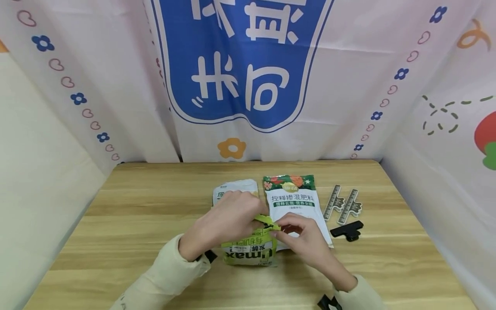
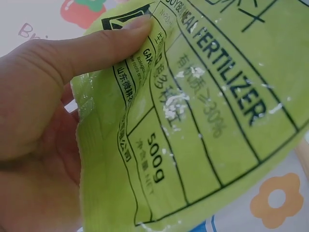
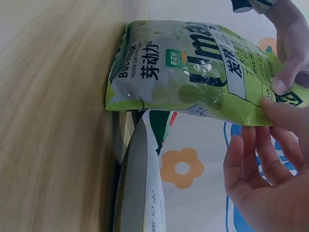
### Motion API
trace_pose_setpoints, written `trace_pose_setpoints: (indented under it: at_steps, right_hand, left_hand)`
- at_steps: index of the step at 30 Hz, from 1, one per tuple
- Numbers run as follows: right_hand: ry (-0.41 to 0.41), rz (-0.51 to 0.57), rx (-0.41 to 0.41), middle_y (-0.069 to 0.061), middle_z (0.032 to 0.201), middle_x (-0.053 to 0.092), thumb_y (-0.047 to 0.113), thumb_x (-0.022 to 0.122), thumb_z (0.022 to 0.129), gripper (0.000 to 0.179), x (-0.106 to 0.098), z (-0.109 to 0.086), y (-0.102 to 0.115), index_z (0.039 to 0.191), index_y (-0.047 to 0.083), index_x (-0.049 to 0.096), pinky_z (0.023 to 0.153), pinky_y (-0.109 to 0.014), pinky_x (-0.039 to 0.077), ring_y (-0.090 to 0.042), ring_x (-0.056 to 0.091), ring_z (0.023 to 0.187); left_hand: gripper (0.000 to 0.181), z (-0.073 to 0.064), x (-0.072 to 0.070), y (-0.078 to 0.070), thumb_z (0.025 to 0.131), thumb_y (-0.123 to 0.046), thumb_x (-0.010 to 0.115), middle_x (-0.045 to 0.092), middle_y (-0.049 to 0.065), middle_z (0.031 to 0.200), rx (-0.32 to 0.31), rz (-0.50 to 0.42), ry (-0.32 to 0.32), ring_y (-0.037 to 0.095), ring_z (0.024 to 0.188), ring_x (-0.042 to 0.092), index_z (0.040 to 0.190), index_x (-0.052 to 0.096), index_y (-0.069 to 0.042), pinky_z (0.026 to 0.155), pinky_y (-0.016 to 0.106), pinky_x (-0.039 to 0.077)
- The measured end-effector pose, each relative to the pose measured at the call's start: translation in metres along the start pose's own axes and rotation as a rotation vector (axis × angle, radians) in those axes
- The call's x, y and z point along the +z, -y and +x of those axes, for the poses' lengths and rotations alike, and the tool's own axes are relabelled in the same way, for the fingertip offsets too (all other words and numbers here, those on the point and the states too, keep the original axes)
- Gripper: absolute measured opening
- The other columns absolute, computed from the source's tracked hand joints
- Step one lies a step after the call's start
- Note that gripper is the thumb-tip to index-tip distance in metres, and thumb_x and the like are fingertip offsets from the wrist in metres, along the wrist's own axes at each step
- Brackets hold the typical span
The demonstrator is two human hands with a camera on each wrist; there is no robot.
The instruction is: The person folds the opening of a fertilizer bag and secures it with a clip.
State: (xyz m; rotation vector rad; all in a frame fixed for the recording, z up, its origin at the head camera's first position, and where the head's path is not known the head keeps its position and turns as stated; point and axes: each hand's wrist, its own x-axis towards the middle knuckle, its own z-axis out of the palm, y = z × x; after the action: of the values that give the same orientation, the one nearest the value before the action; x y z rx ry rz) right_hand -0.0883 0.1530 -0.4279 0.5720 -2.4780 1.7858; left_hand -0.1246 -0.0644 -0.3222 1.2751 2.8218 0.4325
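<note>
A green fertilizer bag (image 1: 249, 255) stands on the table with its top edge held between both hands. My left hand (image 1: 228, 217) grips the top at its left part; in the left wrist view its thumb lies across the bag's green printed face (image 2: 207, 145). At the right end of that edge, my right hand (image 1: 306, 241) pinches the bag between thumb and fingers. From the right wrist view, the bag's lower front (image 3: 159, 72) looks full, and the top is flattened near the hands. Part of the top is hidden behind the left hand in the head view.
Behind the green bag lie a white fertilizer bag with a green top (image 1: 290, 198) and another pale bag (image 1: 236, 186), partly covered by the left hand. To the right are two ruler-like clips (image 1: 332, 203) and a black clip (image 1: 348, 230). A printed cloth (image 1: 248, 137) hangs behind the table.
</note>
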Motion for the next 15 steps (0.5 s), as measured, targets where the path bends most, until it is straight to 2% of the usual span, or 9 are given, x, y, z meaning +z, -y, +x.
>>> trace_pose_setpoints:
  at_steps: [3,6,11,15]
  right_hand:
    - [-0.027,-0.027,-0.031,-0.003,0.094,0.077,0.015,0.082,0.092,0.007,0.0015,0.0018,-0.0003,0.097,0.019,0.081,0.078,-0.027,0.062,-0.007,0.07,0.084]
    - [-0.047,-0.038,-0.046,-0.006,0.093,0.077,0.013,0.082,0.092,0.007,0.0013,0.0021,-0.0004,0.096,0.019,0.081,0.078,-0.027,0.062,-0.006,0.07,0.083]
    - [-0.048,-0.023,0.003,-0.008,0.093,0.075,0.007,0.08,0.092,0.01,-0.0002,0.0008,0.0005,0.099,0.014,0.08,0.078,-0.026,0.063,-0.006,0.068,0.084]
    - [-0.03,-0.024,0.027,-0.005,0.093,0.073,0.004,0.079,0.092,0.013,-0.0005,0.0004,0.0011,0.102,0.011,0.079,0.076,-0.025,0.063,-0.007,0.067,0.084]
  left_hand:
    - [0.02,-0.0009,-0.0012,0.0021,0.091,-0.005,0.076,0.048,-0.011,0.062,0.017,0.005,-0.019,0.005,0.056,0.036,0.08,0.072,-0.022,0.049,0.02,0.026]
    - [0.021,-0.0011,-0.003,0.0034,0.093,-0.007,0.076,0.05,-0.012,0.063,0.038,0.007,-0.033,0.005,0.056,0.038,0.079,0.071,-0.022,0.05,0.02,0.026]
    - [0.023,-0.0025,-0.0042,0.0061,0.09,0.0,0.073,0.062,-0.012,0.069,0.061,-0.006,-0.045,0.004,0.058,0.041,0.083,0.075,-0.021,0.052,0.019,0.029]
    - [0.024,-0.0039,-0.0041,0.0093,0.091,0.001,0.071,0.067,-0.013,0.073,0.068,-0.021,-0.035,0.003,0.059,0.041,0.086,0.077,-0.022,0.053,0.019,0.032]
